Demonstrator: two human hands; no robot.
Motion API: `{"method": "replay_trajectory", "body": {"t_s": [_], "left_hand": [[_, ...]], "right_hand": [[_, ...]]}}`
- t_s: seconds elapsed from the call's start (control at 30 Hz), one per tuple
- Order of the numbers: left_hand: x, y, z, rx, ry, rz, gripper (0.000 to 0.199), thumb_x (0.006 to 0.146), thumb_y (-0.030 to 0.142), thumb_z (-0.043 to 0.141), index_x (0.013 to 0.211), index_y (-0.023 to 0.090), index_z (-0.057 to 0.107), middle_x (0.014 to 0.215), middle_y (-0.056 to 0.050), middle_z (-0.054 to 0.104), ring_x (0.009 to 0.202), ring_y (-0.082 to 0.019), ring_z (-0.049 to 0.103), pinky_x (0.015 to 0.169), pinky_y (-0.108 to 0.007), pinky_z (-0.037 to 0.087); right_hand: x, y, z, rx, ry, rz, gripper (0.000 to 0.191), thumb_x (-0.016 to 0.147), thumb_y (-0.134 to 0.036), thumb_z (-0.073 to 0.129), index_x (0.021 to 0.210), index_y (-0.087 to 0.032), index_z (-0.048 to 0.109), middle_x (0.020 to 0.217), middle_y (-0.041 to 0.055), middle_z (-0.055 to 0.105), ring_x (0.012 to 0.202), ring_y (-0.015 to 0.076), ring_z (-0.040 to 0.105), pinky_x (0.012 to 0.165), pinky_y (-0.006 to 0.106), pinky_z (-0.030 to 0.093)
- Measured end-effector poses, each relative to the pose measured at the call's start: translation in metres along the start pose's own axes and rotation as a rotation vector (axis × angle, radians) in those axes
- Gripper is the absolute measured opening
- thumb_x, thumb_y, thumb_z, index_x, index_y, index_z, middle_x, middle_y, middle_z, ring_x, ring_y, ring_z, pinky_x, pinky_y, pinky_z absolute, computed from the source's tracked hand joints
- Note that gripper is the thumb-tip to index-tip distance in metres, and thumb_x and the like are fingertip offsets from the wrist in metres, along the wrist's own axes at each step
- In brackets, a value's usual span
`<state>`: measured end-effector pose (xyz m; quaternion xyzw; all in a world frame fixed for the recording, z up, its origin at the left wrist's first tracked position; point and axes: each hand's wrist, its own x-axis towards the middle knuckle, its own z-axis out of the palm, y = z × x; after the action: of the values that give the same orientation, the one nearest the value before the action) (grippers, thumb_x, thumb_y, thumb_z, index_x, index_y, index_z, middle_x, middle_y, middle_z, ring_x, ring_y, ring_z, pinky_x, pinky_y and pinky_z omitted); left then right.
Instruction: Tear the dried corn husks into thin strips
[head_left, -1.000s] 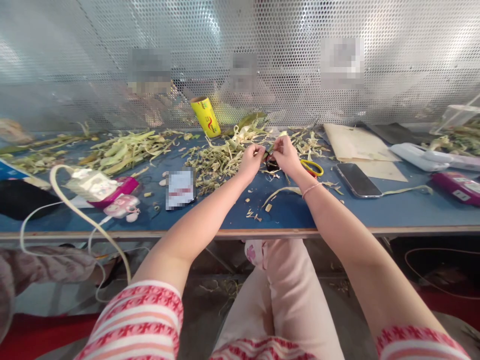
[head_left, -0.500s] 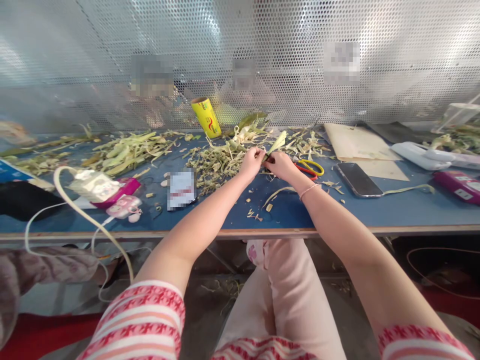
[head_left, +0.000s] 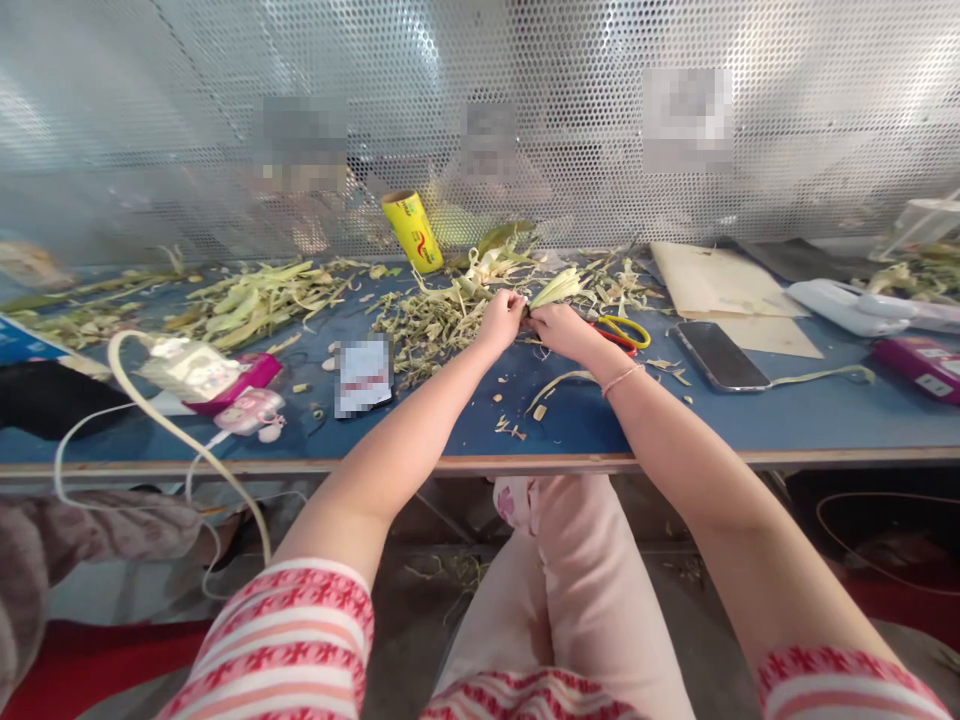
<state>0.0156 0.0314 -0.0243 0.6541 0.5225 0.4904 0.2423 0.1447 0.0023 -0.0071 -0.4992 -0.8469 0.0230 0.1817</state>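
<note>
our right hand [head_left: 556, 328] gripping a pale leaf bundle [head_left: 559, 287] mid-surface [head_left: 810, 425], left hand [head_left: 502, 318] pinching its base, leafy shreds [head_left: 431, 325] crowding us left, yellow-and-red handles [head_left: 630, 322] close right, decent room near right edge

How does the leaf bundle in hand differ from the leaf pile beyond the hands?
The leaf bundle is far smaller than the leaf pile. The bundle is gathered at the right hand; the pile lies loose and tangled on the table. Both are pale yellow-green.

Room over the front right of blue tabletop [head_left: 825, 425]; beyond, right hand [head_left: 561, 328], scissors [head_left: 628, 343] and phone [head_left: 721, 356] as obstacles
</note>
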Motion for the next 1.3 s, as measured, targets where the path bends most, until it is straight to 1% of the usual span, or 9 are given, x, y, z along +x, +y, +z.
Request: {"method": "replay_trajectory", "body": {"t_s": [0.13, 0.23, 0.3, 0.4, 0.47, 0.67, 0.93, 1.13, 1.3], "left_hand": [[0.003, -0.007, 0.000, 0.002, -0.027, -0.027, 0.022, 0.088, 0.016, 0.054, 0.068, 0.019, 0.046, 0.061, 0.003, 0.051, 0.061, -0.013, 0.051, 0.068, -0.027, 0.039], [0.003, -0.010, -0.001, -0.014, -0.067, -0.088, 0.026, 0.088, 0.015, 0.054, 0.065, 0.019, 0.045, 0.053, 0.005, 0.045, 0.052, -0.011, 0.047, 0.061, -0.026, 0.035], [0.003, -0.009, -0.001, -0.084, -0.092, -0.156, 0.028, 0.088, 0.013, 0.054, 0.063, 0.018, 0.043, 0.052, 0.006, 0.043, 0.048, -0.009, 0.045, 0.057, -0.024, 0.033], [0.001, -0.004, -0.001, -0.244, -0.109, -0.257, 0.028, 0.089, 0.010, 0.052, 0.063, 0.017, 0.043, 0.054, 0.007, 0.042, 0.044, -0.006, 0.042, 0.052, -0.022, 0.030], [-0.001, 0.000, 0.000, -0.329, -0.094, -0.296, 0.027, 0.091, 0.010, 0.050, 0.065, 0.016, 0.043, 0.055, 0.007, 0.042, 0.043, -0.005, 0.040, 0.051, -0.021, 0.029], [-0.001, 0.002, 0.002, -0.408, -0.043, -0.358, 0.024, 0.093, 0.013, 0.048, 0.069, 0.016, 0.044, 0.059, 0.006, 0.045, 0.045, -0.004, 0.041, 0.052, -0.020, 0.033], [0.004, -0.004, 0.000, -0.415, 0.019, -0.346, 0.022, 0.092, 0.015, 0.050, 0.072, 0.017, 0.043, 0.064, 0.005, 0.046, 0.048, -0.004, 0.043, 0.052, -0.019, 0.034], [0.009, -0.010, 0.002, -0.439, 0.088, -0.341, 0.022, 0.094, 0.016, 0.046, 0.074, 0.018, 0.039, 0.069, 0.004, 0.047, 0.046, -0.002, 0.039, 0.051, -0.019, 0.032], [0.012, -0.014, 0.002, -0.476, 0.099, -0.358, 0.023, 0.095, 0.017, 0.044, 0.073, 0.020, 0.038, 0.067, 0.005, 0.044, 0.046, -0.004, 0.032, 0.055, -0.022, 0.033]], "right_hand": [[0.003, 0.011, 0.004, 0.275, -0.055, 0.068, 0.028, 0.090, -0.011, 0.042, 0.077, -0.013, 0.066, 0.076, 0.0085, 0.069, 0.072, 0.0160, 0.061, 0.072, 0.025, 0.043], [0.005, 0.020, 0.006, 0.436, -0.065, 0.158, 0.031, 0.092, -0.012, 0.038, 0.079, -0.015, 0.066, 0.067, 0.0038, 0.066, 0.061, 0.0133, 0.057, 0.065, 0.024, 0.043], [0.005, 0.026, 0.004, 0.344, -0.034, 0.169, 0.028, 0.090, -0.013, 0.042, 0.081, -0.015, 0.068, 0.073, 0.0045, 0.069, 0.068, 0.0140, 0.059, 0.069, 0.024, 0.042], [0.005, 0.030, 0.002, 0.161, -0.001, 0.145, 0.024, 0.089, -0.016, 0.047, 0.085, -0.013, 0.071, 0.092, 0.0084, 0.072, 0.087, 0.0168, 0.061, 0.078, 0.025, 0.041], [0.004, 0.031, 0.002, 0.130, 0.008, 0.134, 0.027, 0.090, -0.018, 0.046, 0.090, -0.013, 0.072, 0.099, 0.0096, 0.072, 0.091, 0.0176, 0.061, 0.080, 0.025, 0.041], [0.002, 0.029, 0.001, 0.116, 0.028, 0.093, 0.030, 0.090, -0.017, 0.043, 0.094, -0.014, 0.073, 0.100, 0.0085, 0.073, 0.094, 0.0184, 0.062, 0.082, 0.025, 0.042], [-0.005, 0.027, -0.010, 0.094, 0.044, 0.066, 0.033, 0.092, -0.020, 0.041, 0.099, -0.015, 0.072, 0.101, 0.0091, 0.073, 0.093, 0.0208, 0.063, 0.082, 0.028, 0.044], [-0.005, 0.032, -0.013, 0.161, -0.030, 0.019, 0.028, 0.090, -0.021, 0.046, 0.095, -0.017, 0.073, 0.095, 0.0072, 0.073, 0.088, 0.0193, 0.063, 0.080, 0.029, 0.045], [-0.007, 0.038, -0.016, 0.279, -0.083, -0.011, 0.026, 0.088, -0.018, 0.049, 0.093, -0.019, 0.074, 0.098, 0.0046, 0.074, 0.089, 0.0160, 0.062, 0.084, 0.028, 0.045]]}}
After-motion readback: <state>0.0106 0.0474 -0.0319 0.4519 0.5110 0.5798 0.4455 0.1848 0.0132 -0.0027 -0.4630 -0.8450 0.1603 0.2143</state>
